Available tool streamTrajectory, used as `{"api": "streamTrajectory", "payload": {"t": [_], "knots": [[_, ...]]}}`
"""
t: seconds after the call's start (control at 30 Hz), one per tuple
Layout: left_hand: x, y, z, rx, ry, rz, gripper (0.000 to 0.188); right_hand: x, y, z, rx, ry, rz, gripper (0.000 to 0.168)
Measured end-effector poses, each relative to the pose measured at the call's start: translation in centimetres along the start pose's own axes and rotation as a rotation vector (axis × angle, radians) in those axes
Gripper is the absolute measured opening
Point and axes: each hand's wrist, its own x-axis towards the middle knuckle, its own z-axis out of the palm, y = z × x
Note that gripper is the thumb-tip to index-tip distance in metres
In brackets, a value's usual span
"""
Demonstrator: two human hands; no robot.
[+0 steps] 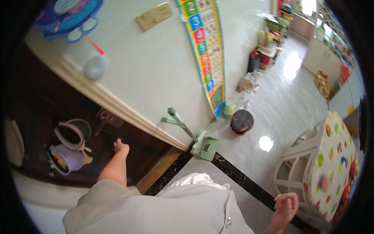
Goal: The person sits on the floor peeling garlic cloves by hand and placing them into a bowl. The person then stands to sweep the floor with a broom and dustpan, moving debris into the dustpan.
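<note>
My left hand (121, 147) is held out before a dark brown wooden door (140, 152), just below its metal lever handle (102, 125). A gap seems to separate the fingers from the lever, and nothing shows in the hand. Left of it, a pinkish sun visor (70, 136) and a lilac basket (68, 159) with small things inside hang at the door. On the other side, my right hand (285, 204) hangs in the air with loosely bent fingers and no object visible in it. It is nearest to a table with a fruit-patterned cloth (324, 163).
Against the wall corner stands a green long-handled dustpan (207, 147). Beyond it sit a black-topped round container (242, 120) and plastic bags (248, 83). A pale chair (295, 163) is by the table. A number chart (204, 55) and a gold switch plate (155, 15) are on the wall.
</note>
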Motion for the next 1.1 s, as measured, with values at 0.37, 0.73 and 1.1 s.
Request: {"api": "streamTrajectory", "payload": {"t": [0.37, 0.73, 1.1], "knots": [[-5.7, -0.3, 2.9, -0.205, -0.866, -0.103, 0.012, -4.6, 13.7, -5.7, -0.869, -0.19, 0.407, 0.018], [-27.5, 18.7, 11.6, -0.34, -1.547, 0.228, 0.049, -3.5, 7.5, -11.4, 1.237, 0.189, 0.31, 0.076], [-22.6, 25.4, 22.1, 0.354, -1.285, 0.82, 0.042, 2.3, 13.1, -17.9, 0.881, 0.341, 0.501, 0.045]]}}
